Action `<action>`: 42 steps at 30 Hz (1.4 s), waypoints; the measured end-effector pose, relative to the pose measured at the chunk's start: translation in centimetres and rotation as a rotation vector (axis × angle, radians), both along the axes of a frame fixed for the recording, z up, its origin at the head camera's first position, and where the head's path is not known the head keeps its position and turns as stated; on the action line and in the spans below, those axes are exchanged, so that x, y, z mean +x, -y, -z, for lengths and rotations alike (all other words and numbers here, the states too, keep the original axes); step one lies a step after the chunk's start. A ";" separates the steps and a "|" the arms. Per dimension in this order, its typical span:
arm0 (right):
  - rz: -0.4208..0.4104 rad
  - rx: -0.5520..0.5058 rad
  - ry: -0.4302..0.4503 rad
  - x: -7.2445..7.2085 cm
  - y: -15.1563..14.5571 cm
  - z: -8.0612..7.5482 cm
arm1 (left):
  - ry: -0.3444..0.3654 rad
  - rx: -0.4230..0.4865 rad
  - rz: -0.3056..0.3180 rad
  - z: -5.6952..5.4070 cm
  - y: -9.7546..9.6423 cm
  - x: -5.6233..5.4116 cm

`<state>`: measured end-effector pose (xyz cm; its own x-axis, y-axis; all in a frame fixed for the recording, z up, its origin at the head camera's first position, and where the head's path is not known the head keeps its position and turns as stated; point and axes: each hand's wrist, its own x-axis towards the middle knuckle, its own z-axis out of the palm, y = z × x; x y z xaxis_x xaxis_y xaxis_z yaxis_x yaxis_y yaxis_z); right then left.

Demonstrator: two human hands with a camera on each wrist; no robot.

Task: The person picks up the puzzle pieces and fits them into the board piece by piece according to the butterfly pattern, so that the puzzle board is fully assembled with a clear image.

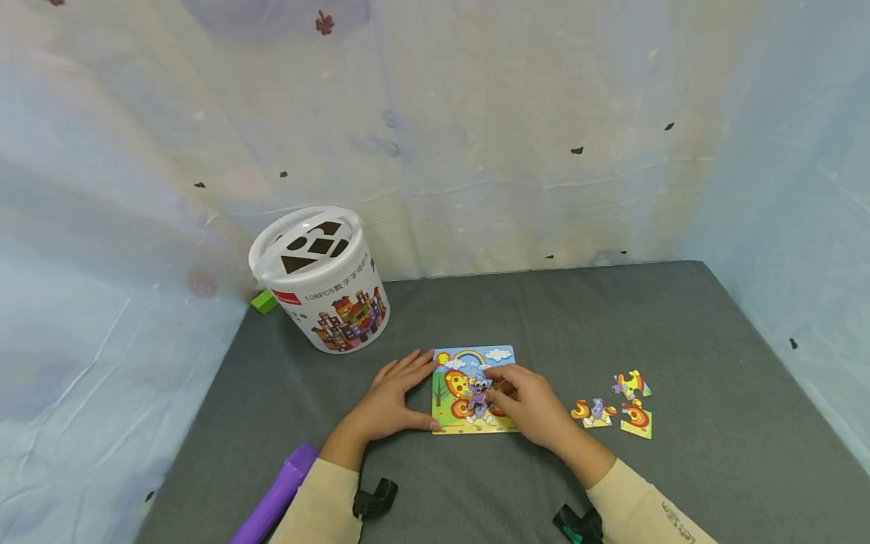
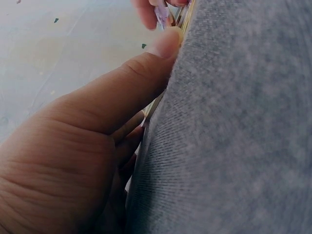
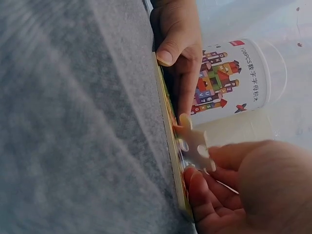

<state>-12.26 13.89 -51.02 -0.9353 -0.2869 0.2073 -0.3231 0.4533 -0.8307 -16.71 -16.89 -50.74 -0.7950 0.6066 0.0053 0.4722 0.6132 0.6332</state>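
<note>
On a gray cloth-covered table [image 1: 469, 491], toward the far left, stands a large white bucket [image 1: 285, 298] with a white lid [image 1: 272, 245] fitted on top. The lid has several cut-out shapes, among them a triangle and a square; the openings look dark, so what the bucket holds cannot be told. Its wall is printed with "108PCS", Chinese characters and a picture of colorful building blocks. Just left of the bucket, partly hidden by it, is a bright green block [image 1: 263, 302].

Near the middle of the table lies a flat puzzle board [image 1: 445, 418] showing a yellow sun, a rainbow, clouds and a purple cartoon animal with orange and yellow butterfly wings. A person's left hand [image 1: 389, 404] is spread at the board's left side, thumb and fingertips touching its edge. The right hand [image 1: 533, 408] pinches a puzzle piece [image 3: 196, 152] between thumb and fingers, tilted over the board. How many pieces sit in the board is unclear.

Well to the right, three loose pieces [image 1: 637, 420] lie close together on the cloth. At the near left, beside the left sleeve [image 1: 319, 510], rests a purple tube [image 1: 275, 495]. Pale sheeting [image 1: 476, 204] hangs behind the table.
</note>
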 end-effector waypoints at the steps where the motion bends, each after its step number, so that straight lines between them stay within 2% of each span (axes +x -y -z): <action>1: -0.012 -0.004 0.006 0.0 0.0 0.0 | -0.001 0.000 0.001 0.0 0.0 0.0; 9: -0.045 -0.080 0.058 0.0 0.0 0.0 | 0.010 0.013 0.002 -0.1 0.0 0.0; 15: -0.139 -0.047 0.020 0.0 -0.2 0.0 | 0.009 0.018 -0.007 0.1 -0.1 0.0; 19: -0.154 0.001 0.005 0.1 -0.2 -0.1 | 0.003 0.017 -0.007 0.0 -0.1 0.0; 21: -0.138 0.040 -0.016 0.2 -0.1 -0.2 | -0.001 0.017 -0.004 0.0 -0.1 0.0; 25: -0.105 0.196 -0.101 0.7 0.3 -0.4 | 0.000 0.014 0.000 0.1 -0.1 0.0; 28: -0.146 0.340 -0.172 1.1 0.8 -0.4 | 0.006 0.016 -0.004 0.0 0.0 0.1; 31: -0.207 0.449 -0.205 1.5 1.0 -0.4 | 0.004 0.017 -0.006 0.1 0.0 0.1; 34: -0.236 0.505 -0.195 1.8 1.0 -0.5 | 0.000 0.015 -0.003 0.1 0.0 0.0; 38: -0.246 0.527 -0.176 1.9 0.9 -0.7 | 0.006 0.015 -0.002 0.0 0.1 0.0; 42: -0.253 0.575 -0.191 2.0 0.9 -0.7 | 0.015 0.020 -0.006 0.0 0.0 0.1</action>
